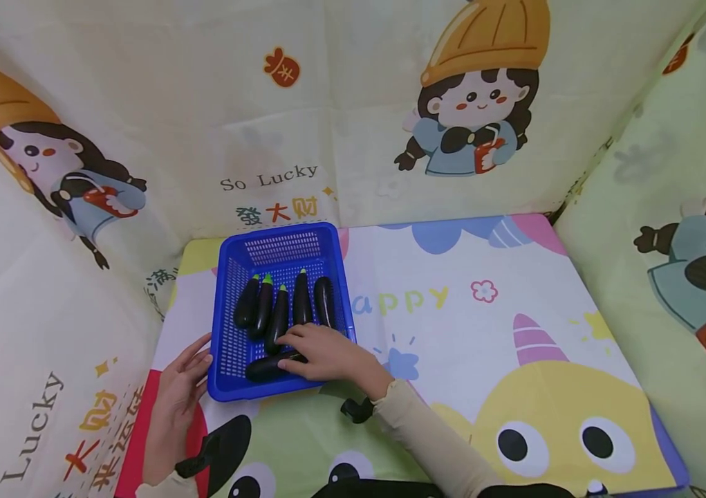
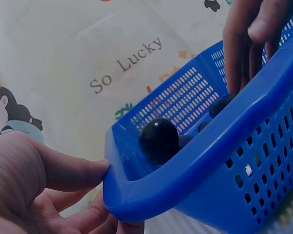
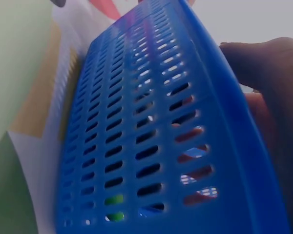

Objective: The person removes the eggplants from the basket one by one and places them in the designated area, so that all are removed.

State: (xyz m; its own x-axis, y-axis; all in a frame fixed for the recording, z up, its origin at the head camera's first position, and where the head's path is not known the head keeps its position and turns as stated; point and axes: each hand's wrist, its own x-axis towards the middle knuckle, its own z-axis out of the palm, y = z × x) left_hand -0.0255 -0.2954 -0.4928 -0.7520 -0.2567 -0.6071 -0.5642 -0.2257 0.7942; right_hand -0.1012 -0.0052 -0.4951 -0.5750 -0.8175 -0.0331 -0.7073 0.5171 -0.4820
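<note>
Left of the centre of the frame, a blue basket (image 1: 228, 392) is seen, with six eggplants (image 1: 277, 321) inside; at its left edge it is pinched by the left hand (image 1: 178, 387); the lowest eggplant (image 1: 262, 370) is touched by the right hand (image 1: 321, 353); whether it is gripped cannot be told; "So Lucky" is printed on the cloth (image 1: 359, 138) above, "appy" on the mat (image 1: 440, 332) at right.

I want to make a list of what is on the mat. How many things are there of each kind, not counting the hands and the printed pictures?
Eggplants: 6 in view
Basket: 1
Total: 7
</note>
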